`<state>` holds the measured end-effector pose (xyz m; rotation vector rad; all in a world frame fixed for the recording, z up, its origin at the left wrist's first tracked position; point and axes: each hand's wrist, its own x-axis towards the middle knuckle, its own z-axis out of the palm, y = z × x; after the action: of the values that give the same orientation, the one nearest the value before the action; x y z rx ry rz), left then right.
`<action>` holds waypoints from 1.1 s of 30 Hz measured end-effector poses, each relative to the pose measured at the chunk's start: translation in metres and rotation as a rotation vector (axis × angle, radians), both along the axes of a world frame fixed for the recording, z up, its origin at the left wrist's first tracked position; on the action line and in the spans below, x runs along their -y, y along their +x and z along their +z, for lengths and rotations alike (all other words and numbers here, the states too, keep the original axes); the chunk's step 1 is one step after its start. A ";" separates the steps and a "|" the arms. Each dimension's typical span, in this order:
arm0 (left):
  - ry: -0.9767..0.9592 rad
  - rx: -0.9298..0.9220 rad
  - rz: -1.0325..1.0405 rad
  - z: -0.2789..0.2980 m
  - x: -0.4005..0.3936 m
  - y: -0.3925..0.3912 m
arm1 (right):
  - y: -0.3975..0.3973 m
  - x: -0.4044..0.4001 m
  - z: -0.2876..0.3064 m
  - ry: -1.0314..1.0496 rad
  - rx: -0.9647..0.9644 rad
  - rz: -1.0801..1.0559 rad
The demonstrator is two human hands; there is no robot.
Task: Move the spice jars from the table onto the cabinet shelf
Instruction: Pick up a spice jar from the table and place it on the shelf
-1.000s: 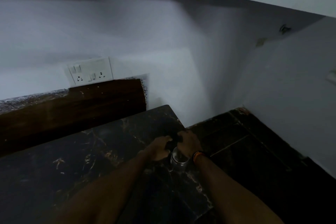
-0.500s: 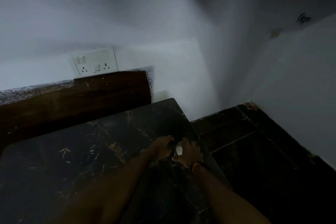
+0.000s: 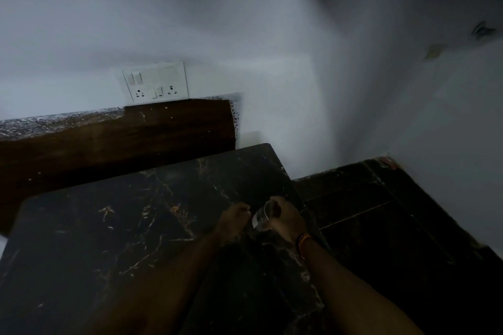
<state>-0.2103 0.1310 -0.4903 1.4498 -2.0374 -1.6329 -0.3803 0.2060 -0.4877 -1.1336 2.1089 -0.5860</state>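
One clear glass spice jar [image 3: 261, 218] is in view, tilted, near the right edge of the dark marble-patterned table [image 3: 114, 228]. The right hand [image 3: 286, 219] curls round the jar. The left hand [image 3: 234, 219], just left of it, has curled fingers; whether it holds anything cannot be told. Two forearms cross the table. Left of the jar the tabletop runs back toward one white switch-and-socket plate [image 3: 155, 81] on the wall.
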 end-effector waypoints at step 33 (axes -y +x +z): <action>0.398 -1.151 0.252 0.146 0.040 0.020 | 0.033 0.107 0.200 -0.646 0.945 -0.011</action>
<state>-0.1905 0.0913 -0.3445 0.4899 -0.8898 -2.0748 -0.3476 0.0990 -0.2877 -0.8718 1.1183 -1.5222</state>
